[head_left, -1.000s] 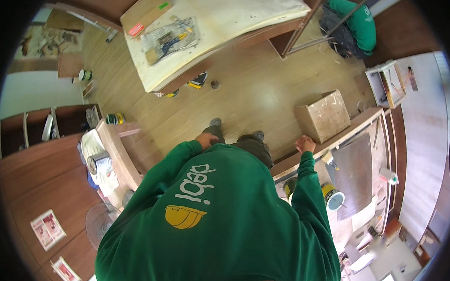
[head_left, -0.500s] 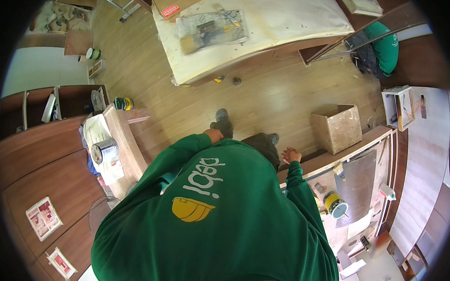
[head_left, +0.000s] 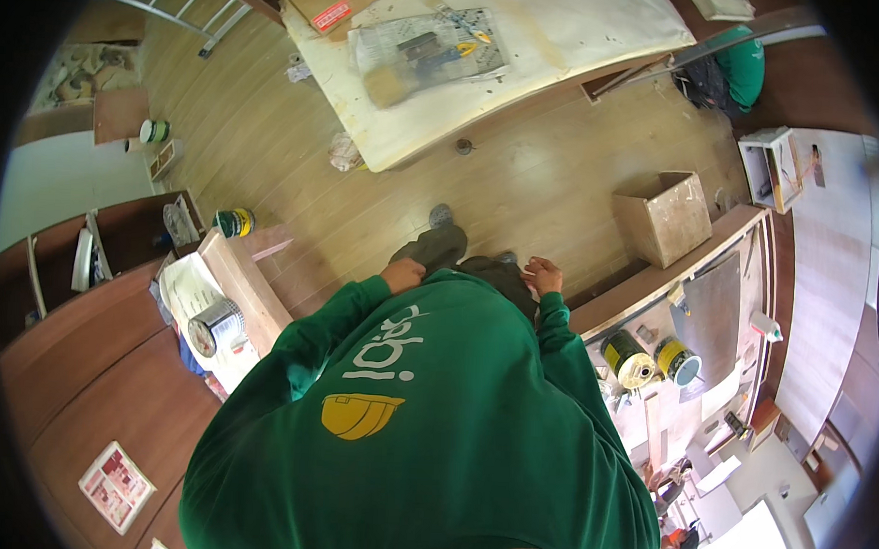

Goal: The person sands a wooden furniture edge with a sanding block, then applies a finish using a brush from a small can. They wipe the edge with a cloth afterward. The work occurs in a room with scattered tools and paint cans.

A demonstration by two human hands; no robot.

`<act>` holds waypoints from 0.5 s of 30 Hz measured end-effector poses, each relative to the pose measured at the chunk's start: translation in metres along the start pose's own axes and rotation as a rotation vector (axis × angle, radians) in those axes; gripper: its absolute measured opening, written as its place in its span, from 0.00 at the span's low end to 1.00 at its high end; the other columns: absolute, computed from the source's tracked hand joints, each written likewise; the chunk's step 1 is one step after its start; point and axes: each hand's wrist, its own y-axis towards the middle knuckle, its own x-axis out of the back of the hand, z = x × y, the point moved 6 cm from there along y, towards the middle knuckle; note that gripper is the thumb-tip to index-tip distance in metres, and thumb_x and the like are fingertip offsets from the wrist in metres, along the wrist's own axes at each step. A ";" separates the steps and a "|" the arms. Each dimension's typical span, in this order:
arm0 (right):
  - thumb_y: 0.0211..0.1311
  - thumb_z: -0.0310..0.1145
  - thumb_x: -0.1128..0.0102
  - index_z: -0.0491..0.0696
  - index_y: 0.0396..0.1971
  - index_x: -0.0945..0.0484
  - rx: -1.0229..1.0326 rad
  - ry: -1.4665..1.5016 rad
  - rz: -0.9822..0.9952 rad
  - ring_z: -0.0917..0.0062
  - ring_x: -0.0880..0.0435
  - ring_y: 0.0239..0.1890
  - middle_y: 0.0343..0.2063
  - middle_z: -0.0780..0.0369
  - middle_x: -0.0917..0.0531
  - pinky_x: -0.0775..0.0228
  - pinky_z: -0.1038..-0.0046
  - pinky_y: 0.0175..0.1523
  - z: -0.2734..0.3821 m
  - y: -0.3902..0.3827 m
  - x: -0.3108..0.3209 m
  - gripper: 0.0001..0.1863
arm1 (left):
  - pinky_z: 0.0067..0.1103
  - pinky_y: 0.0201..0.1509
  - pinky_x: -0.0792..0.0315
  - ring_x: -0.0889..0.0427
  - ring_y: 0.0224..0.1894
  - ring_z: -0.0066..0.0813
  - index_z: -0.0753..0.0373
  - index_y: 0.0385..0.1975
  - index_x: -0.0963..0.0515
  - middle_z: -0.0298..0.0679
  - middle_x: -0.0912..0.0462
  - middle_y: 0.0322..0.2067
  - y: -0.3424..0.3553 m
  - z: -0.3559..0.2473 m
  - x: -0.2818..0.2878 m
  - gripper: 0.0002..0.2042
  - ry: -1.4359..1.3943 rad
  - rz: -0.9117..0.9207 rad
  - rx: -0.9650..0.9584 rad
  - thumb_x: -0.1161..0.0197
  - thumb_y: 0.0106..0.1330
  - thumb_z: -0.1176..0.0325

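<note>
I look down on my own green sweatshirt point(head_left: 424, 429) and dark trousers point(head_left: 450, 251) over a wooden floor. My left hand point(head_left: 402, 273) hangs by my thigh, curled into a fist with nothing visible in it. My right hand point(head_left: 543, 274) hangs at my other side with its fingers loosely apart, holding nothing. It is just left of the edge of a wooden counter point(head_left: 652, 282) and not touching it. One shoe point(head_left: 441, 215) points toward a table under a white sheet point(head_left: 564, 47).
A brush and small tools lie on paper point(head_left: 428, 47) on the white-sheeted table. An open cardboard box point(head_left: 659, 216) stands on the floor at the right. Two paint cans point(head_left: 649, 359) sit behind the counter. A tin point(head_left: 215, 327) rests on a bench at the left, and a small can point(head_left: 234, 222) beside it.
My right hand has come off the counter edge and now hangs beside my leg. I have stepped forward, and the white-sheeted table is nearer.
</note>
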 end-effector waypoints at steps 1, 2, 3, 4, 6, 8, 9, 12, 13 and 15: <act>0.64 0.27 0.42 0.41 0.49 0.18 0.014 0.017 -0.007 0.70 0.12 0.29 0.34 0.56 0.12 0.24 0.73 0.27 0.002 -0.004 -0.005 0.15 | 0.43 0.44 0.24 0.19 0.38 0.56 0.66 0.28 0.19 0.51 0.17 0.33 -0.003 0.000 -0.001 0.10 0.048 -0.013 -0.029 0.45 0.54 0.67; 0.64 0.27 0.42 0.41 0.49 0.18 0.009 0.015 0.018 0.71 0.11 0.30 0.34 0.57 0.12 0.23 0.73 0.28 -0.002 -0.001 -0.010 0.15 | 0.43 0.44 0.24 0.19 0.38 0.56 0.66 0.28 0.19 0.51 0.18 0.33 -0.009 0.000 0.001 0.10 0.098 -0.029 -0.053 0.45 0.55 0.67; 0.64 0.27 0.42 0.41 0.49 0.17 0.020 -0.013 0.015 0.71 0.11 0.30 0.34 0.57 0.12 0.23 0.73 0.28 -0.004 0.002 -0.010 0.15 | 0.43 0.43 0.25 0.19 0.38 0.56 0.66 0.28 0.19 0.51 0.18 0.33 -0.009 -0.004 0.000 0.10 0.148 -0.043 -0.080 0.45 0.55 0.67; 0.64 0.27 0.42 0.41 0.48 0.17 0.031 -0.040 0.011 0.71 0.11 0.30 0.34 0.57 0.12 0.23 0.73 0.28 -0.006 0.006 -0.008 0.14 | 0.42 0.44 0.24 0.19 0.39 0.56 0.66 0.29 0.19 0.52 0.18 0.32 -0.007 -0.002 -0.004 0.10 0.010 -0.046 0.042 0.44 0.55 0.67; 0.63 0.27 0.42 0.43 0.44 0.15 0.032 -0.068 -0.016 0.72 0.12 0.27 0.32 0.57 0.12 0.23 0.72 0.28 -0.010 0.018 -0.004 0.13 | 0.41 0.44 0.24 0.18 0.40 0.55 0.66 0.30 0.19 0.53 0.17 0.32 -0.010 -0.003 0.001 0.10 -0.231 -0.052 0.292 0.44 0.55 0.68; 0.63 0.26 0.42 0.43 0.43 0.14 0.100 -0.093 -0.016 0.72 0.12 0.26 0.31 0.57 0.12 0.22 0.71 0.28 -0.019 0.054 0.015 0.12 | 0.38 0.45 0.23 0.17 0.40 0.54 0.63 0.32 0.17 0.52 0.16 0.32 -0.013 0.009 -0.021 0.10 -0.266 -0.150 0.357 0.43 0.55 0.68; 0.63 0.26 0.42 0.43 0.43 0.14 0.114 -0.101 -0.017 0.72 0.13 0.25 0.30 0.57 0.12 0.22 0.71 0.28 -0.042 0.074 0.028 0.12 | 0.38 0.45 0.22 0.16 0.40 0.54 0.63 0.32 0.17 0.51 0.15 0.32 -0.018 0.009 -0.024 0.10 -0.324 -0.158 0.423 0.42 0.55 0.68; 0.67 0.30 0.41 0.40 0.50 0.20 0.047 0.199 -0.076 0.69 0.12 0.27 0.35 0.55 0.12 0.23 0.72 0.26 -0.089 0.099 0.058 0.14 | 0.37 0.45 0.22 0.15 0.38 0.52 0.60 0.33 0.16 0.49 0.14 0.32 -0.045 0.010 -0.031 0.10 -0.303 -0.166 0.557 0.40 0.55 0.66; 0.67 0.30 0.42 0.40 0.50 0.20 0.010 0.207 -0.143 0.70 0.12 0.27 0.35 0.55 0.12 0.24 0.73 0.26 -0.077 0.085 0.068 0.15 | 0.37 0.44 0.22 0.15 0.37 0.51 0.59 0.33 0.16 0.48 0.14 0.32 -0.055 0.014 -0.033 0.10 -0.169 -0.176 0.531 0.39 0.55 0.64; 0.68 0.29 0.42 0.40 0.49 0.19 -0.018 0.284 -0.250 0.71 0.12 0.27 0.34 0.55 0.12 0.24 0.74 0.25 -0.098 0.090 0.080 0.14 | 0.38 0.43 0.22 0.14 0.37 0.50 0.59 0.32 0.16 0.47 0.14 0.31 -0.069 0.031 -0.031 0.09 -0.043 -0.126 0.542 0.39 0.55 0.64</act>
